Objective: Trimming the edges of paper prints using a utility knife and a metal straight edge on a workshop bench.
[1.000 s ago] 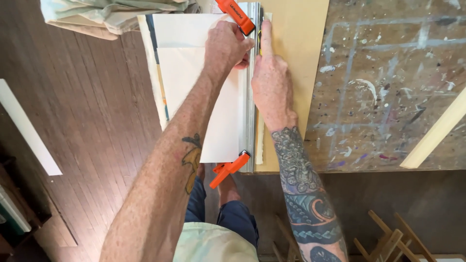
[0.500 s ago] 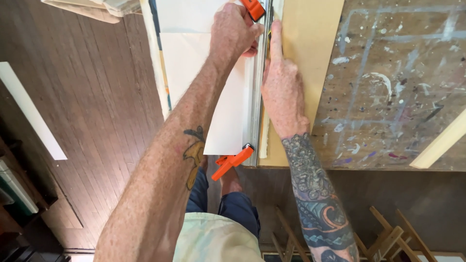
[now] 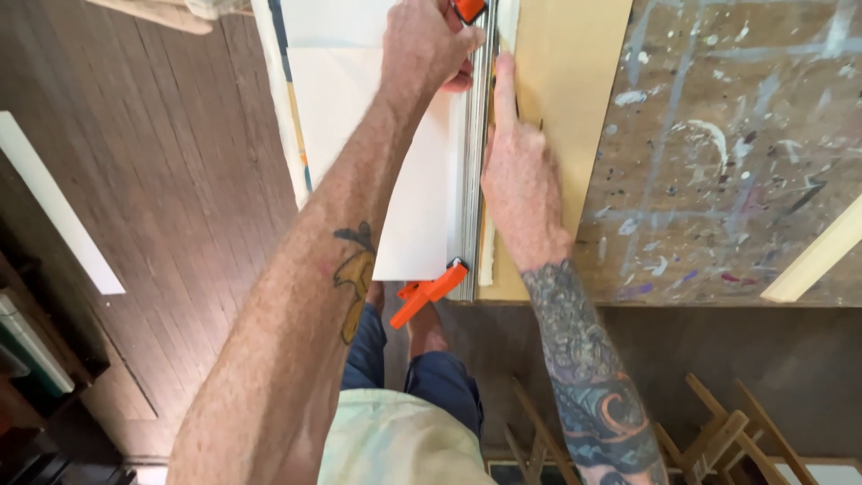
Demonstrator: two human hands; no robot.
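We see a long metal ruler (image 3: 469, 180) lying flat on the counter (image 3: 736, 162). It runs straight away from us, between the two hands. The right hand (image 3: 521, 180) lies flat just to the right of the ruler, on a tan board (image 3: 575, 72). Its fingers are straight and close together, and its first finger points along the ruler's edge. It grips nothing.

The left hand (image 3: 422, 45) is just to the left of the ruler, near the far end. It is curled into a fist. We cannot tell what it holds inside. An orange clamp (image 3: 469, 9) sits right beside this hand, at the top of the ruler. A second orange clamp (image 3: 429, 292) pinches the near end of the ruler, below the right hand.

A big white sheet (image 3: 404, 162) lies under the left arm, touching the ruler's left side. The counter to the right of the right hand has many paint spots. A brown wood floor (image 3: 162, 180) is far left of the left hand.
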